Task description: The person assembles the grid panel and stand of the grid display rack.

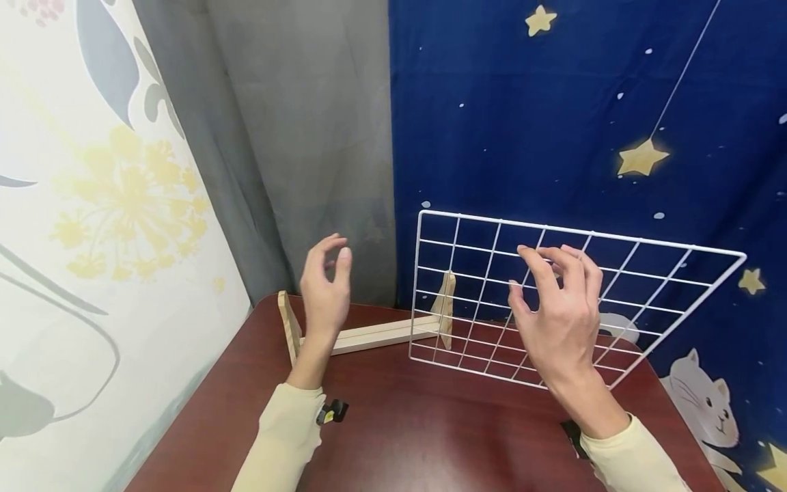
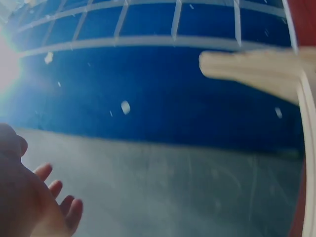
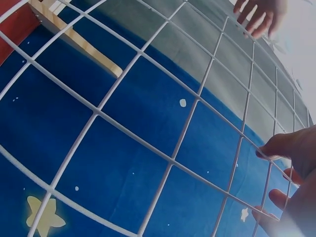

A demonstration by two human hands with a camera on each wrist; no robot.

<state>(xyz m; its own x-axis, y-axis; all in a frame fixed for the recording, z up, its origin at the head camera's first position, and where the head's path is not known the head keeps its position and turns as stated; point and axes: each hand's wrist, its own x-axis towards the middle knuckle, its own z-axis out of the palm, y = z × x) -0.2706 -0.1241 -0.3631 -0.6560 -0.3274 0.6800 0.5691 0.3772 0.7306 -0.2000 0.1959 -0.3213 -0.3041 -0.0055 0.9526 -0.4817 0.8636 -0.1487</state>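
In the head view a white wire grid panel (image 1: pixel 499 279) stands tilted on the table at the right. My right hand (image 1: pixel 562 321) is in front of it, fingers bent and the thumb apart from them. In the right wrist view the fingertips (image 3: pixel 271 148) overlap the grid's wires (image 3: pixel 171 161); whether they touch is unclear. My left hand (image 1: pixel 326 290) is raised with a gap between thumb and fingers, holding nothing. Behind both hands is a wooden stand (image 1: pixel 375 335), two side pieces joined by a crossbar. Its right side piece shows through the grid.
The dark red tabletop (image 1: pixel 393 424) lies below both hands. A grey curtain (image 1: pixel 307 137) and a blue curtain with stars (image 1: pixel 522 137) hang behind it. A white patterned wall panel (image 1: pixel 123 205) runs along the left side.
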